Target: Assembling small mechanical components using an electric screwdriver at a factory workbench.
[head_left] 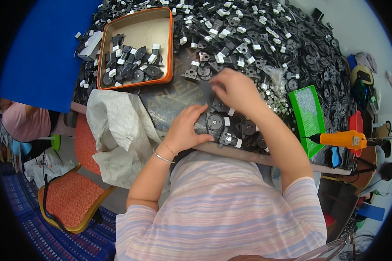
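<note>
My left hand (187,128) rests on the table's near part, fingers stretched out and thumb apart, nothing in its grasp. Right beside its thumb are a black round wheel-like part (215,122) with a white tab and a black bracket part (227,138) with a metal centre and a white end. My right hand (237,92) is above the table, its fingers bent and smeared by motion, so whether they hold anything does not show. Another black wheel part (220,105) lies partly under it. Just beyond its fingertips sits a black bracket part (191,70) with a white tab.
An orange-rimmed tin tray (170,48) holds several black-and-white parts at the far left. A large heap of such parts (309,56) covers the far side and right. Small metal pieces (276,103), a green tray (309,148) and an orange electric screwdriver (342,139) stand at right; a white sack (117,126) hangs left.
</note>
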`<act>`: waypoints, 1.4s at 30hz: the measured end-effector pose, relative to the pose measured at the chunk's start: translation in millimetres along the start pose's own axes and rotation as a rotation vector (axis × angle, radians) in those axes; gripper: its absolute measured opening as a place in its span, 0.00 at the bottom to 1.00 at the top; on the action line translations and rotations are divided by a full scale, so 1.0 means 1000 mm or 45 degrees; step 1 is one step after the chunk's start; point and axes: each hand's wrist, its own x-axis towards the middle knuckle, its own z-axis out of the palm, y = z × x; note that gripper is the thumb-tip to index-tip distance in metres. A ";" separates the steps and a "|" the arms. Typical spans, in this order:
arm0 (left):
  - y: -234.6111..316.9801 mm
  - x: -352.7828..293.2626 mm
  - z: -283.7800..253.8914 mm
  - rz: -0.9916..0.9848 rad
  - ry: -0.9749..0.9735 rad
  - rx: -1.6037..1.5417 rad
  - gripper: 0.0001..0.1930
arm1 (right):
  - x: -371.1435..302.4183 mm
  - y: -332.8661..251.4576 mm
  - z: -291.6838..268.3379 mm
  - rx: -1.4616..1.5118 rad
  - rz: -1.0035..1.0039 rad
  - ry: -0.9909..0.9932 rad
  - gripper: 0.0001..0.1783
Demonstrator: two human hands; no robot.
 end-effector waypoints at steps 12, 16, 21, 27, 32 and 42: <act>-0.031 -0.008 0.014 -0.104 0.381 -0.742 0.22 | 0.065 0.007 0.038 -0.160 0.322 -0.167 0.21; -0.028 -0.006 0.013 -0.075 0.372 -0.628 0.20 | 0.054 0.012 0.030 -0.096 0.191 -0.006 0.21; -0.008 -0.011 0.001 0.126 0.463 -0.192 0.21 | 0.010 0.010 -0.007 0.552 0.244 -0.066 0.17; 0.011 -0.028 0.016 0.312 0.158 0.175 0.25 | -0.087 -0.012 -0.036 0.668 0.344 -0.101 0.13; 0.033 -0.013 0.017 0.252 -0.025 0.336 0.28 | -0.128 -0.015 -0.018 0.163 -0.097 0.158 0.08; 0.037 0.008 0.017 0.313 -0.195 0.419 0.25 | -0.144 -0.021 0.015 -0.182 -0.442 0.112 0.09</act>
